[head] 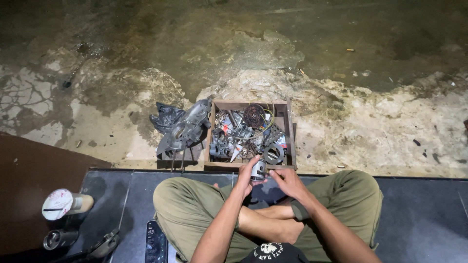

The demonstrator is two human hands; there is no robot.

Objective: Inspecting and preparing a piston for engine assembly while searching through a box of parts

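I sit cross-legged in olive trousers on a dark tiled step. My left hand (245, 176) grips a small grey cylindrical metal part (259, 170) held upright just in front of my knees. My right hand (287, 181) is beside it, fingertips touching or nearly touching the part's right side; I cannot tell which. Right beyond my hands stands a shallow wooden box (291, 130) packed with several metal engine parts, a coil with wires and a ring-shaped piece.
A grey metal engine casing (184, 130) on thin studs stands left of the box, with a crumpled black plastic bag (165, 117) behind it. A phone (156, 241) lies by my left knee. A white-capped can (63, 203) and dark tools lie far left. Cracked dirty concrete ground stretches beyond.
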